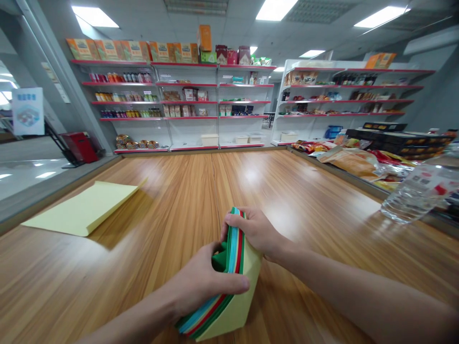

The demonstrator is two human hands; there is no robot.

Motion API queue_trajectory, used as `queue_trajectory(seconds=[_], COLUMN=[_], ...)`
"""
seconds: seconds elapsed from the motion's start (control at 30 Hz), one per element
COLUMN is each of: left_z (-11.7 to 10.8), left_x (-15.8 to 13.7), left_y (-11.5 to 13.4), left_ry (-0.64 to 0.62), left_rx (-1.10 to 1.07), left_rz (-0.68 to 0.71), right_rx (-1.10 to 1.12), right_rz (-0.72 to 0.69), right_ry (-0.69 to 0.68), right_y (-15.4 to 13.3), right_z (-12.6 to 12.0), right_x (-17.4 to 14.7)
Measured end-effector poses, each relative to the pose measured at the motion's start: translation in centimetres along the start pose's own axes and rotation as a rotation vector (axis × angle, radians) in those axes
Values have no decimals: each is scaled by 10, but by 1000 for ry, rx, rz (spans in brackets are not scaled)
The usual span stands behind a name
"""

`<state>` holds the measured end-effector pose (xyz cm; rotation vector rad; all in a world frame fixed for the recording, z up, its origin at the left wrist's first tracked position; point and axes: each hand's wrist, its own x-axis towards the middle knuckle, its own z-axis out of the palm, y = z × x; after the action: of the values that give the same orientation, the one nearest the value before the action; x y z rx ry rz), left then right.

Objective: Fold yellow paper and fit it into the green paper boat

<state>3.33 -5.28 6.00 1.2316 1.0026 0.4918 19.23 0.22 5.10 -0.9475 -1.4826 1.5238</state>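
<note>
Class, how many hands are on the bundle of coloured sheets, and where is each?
2. The left hand grips the nearer part of the bundle; the right hand grips its far end. No other hands show.

- A hand could pass across the tabletop (258, 181) at mid-frame.
- A curled yellow sheet (86, 203) obstructs the left.
- The paper stack (234, 251) blocks lower centre.
- A bottle (412, 193) and snack packets (353, 162) crowd the right.
</note>
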Motion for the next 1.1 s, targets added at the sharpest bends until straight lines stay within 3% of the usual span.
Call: queue_trajectory(seconds=[0.27,0.43,0.67,0.9,1.1], left_z=[0,-8,-11,-8,-17], left_x=[7,14,16,13,10], left_y=[-13,-17,-13,-12,-8], left_ry=[75,104,238,230,212], left_rx=[-115,-156,-236,-146,64], left_rz=[91,167,205,96,233], right_rx=[165,252,389,339,257], right_rz=[17,134,108,86,44], right_ry=[4,41,-76,33,21], right_y=[5,15,27,25,23], right_z=[-1,-5,3,6,2], right_x=[0,2,-4,-7,-5])
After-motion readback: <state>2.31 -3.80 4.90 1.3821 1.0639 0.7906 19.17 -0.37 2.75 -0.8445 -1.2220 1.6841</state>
